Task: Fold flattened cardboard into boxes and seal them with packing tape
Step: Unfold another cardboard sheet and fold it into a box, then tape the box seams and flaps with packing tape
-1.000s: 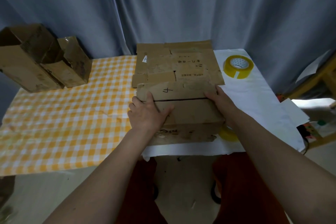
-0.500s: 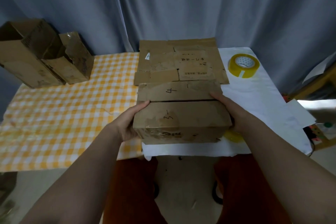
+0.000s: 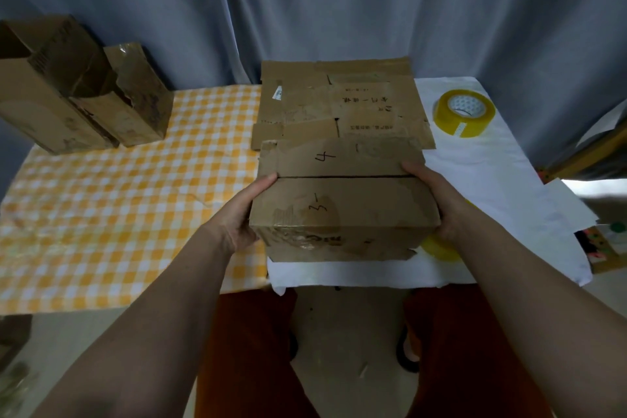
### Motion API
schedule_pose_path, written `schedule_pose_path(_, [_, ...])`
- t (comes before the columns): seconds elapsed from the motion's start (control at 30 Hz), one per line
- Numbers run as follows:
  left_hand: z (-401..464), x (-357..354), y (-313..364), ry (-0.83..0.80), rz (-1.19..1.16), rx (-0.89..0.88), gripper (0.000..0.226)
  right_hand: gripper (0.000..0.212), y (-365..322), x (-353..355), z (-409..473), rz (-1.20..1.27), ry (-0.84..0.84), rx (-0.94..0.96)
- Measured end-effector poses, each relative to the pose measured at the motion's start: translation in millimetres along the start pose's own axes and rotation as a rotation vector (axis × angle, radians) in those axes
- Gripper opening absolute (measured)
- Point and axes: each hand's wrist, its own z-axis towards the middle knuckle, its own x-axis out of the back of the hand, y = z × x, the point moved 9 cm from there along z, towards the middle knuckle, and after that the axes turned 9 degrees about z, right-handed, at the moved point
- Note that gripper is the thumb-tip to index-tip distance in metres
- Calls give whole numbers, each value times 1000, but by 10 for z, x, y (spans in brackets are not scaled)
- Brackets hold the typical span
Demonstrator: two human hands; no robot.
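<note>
Folded cardboard box (image 3: 342, 210) sits at the near edge of the table (image 3: 101, 214), top flaps closed and meeting along a dark seam. Handwritten "4" on the far flap, a "3"-like mark on the near flap. No tape visible across the seam.

Left hand (image 3: 242, 214) lies flat against the box's left side, fingers straight and pressed to the cardboard, fingertips reaching the seam. Right hand (image 3: 432, 200) mirrors it on the box's right side — fingers extended along the wall, thumb side at the top edge. Both hands squeeze the box between them; neither curls round anything.

Just behind the box, touching or nearly so: a stack of flattened cardboard (image 3: 339, 105), printed characters showing on its top sheet.

To the right of the box and further back, a roll of yellowish packing tape (image 3: 464, 112) lies flat on the white cloth (image 3: 492, 173). A second yellow roll (image 3: 439, 248) peeks out at the box's near right corner, mostly hidden by the right wrist.

Well to the left of the box, at the far corner of the yellow checked cloth (image 3: 118, 200), two opened cartons (image 3: 78, 92) lean together — their open ends face up and back.

Behind everything, a grey curtain (image 3: 305, 3). Loose white papers (image 3: 563, 210) lie off to the right of the box, past the table's edge.
</note>
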Motion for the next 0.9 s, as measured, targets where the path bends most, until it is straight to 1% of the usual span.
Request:
schedule_pose_path(0.07, [67,18,55,-31,84,22,79,48,-18,36,27,-16,20,-18])
schedule_pose_path(0.17, [224,62,179,-57,144,31,89,49,-95,39,121,-44,41,-18])
schedule_pose_path(0.37, [589,151,191,-61,54,36,88,58,-177,44,428,-94,73,-37])
schedule_pose_path(0.43, [704,181,175,-36,37,33,80,56,-153,51,520,-82,67,-46])
schedule_pose_path(0.63, [920,188,152,101,117,24,38,43,-135,97,739,-23,44,-43])
schedule_pose_path(0.7, [939,230,159,137,138,27,36,38,-148,85,786,-35,42,-33])
schedule_pose_path(0.77, [950,250,186,143,158,27,40,35,-153,85,803,-54,50,-24])
schedule_pose_path(0.83, [931,229,204,145,140,11,38,36,-142,109,800,-59,64,-34])
schedule_pose_path(0.9, [870,192,178,149,80,-15,36,43,-117,130,778,-69,75,-56])
